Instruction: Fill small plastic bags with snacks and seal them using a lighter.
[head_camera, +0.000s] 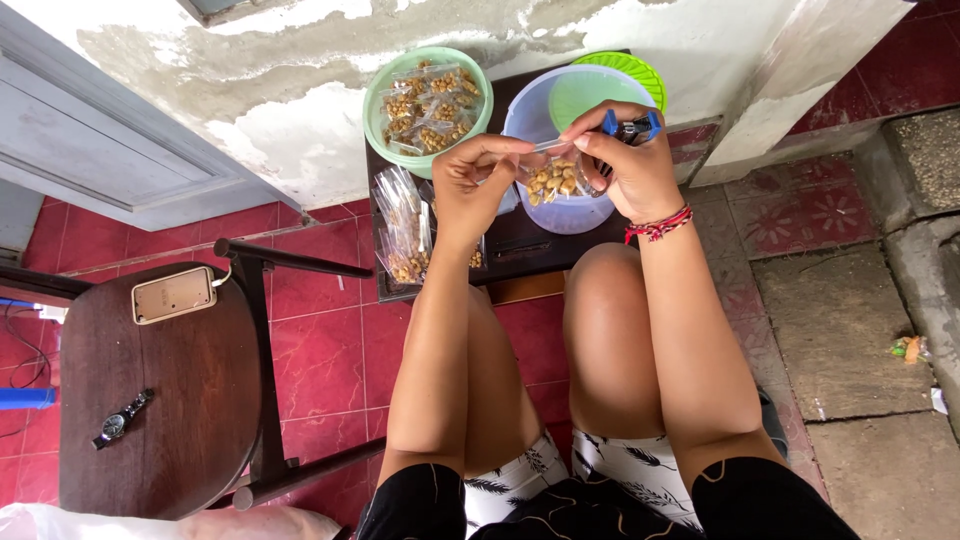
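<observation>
The left hand (468, 185) pinches one end of a small clear plastic bag of brown nuts (552, 178); the right hand (628, 165) grips the other end and a blue stapler (628, 127). A loose pinch could spill nuts into the pale blue plastic bowl (575, 215) below.

A phone (174, 294) and a wristwatch (122, 419) are being carried by the dark wooden chair (190, 400); litter (907, 348) is lying on the concrete.

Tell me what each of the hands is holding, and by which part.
Both pinch the top edge of a small clear bag of nuts: left hand at its left corner, right hand at its right, also gripping a blue stapler.
</observation>
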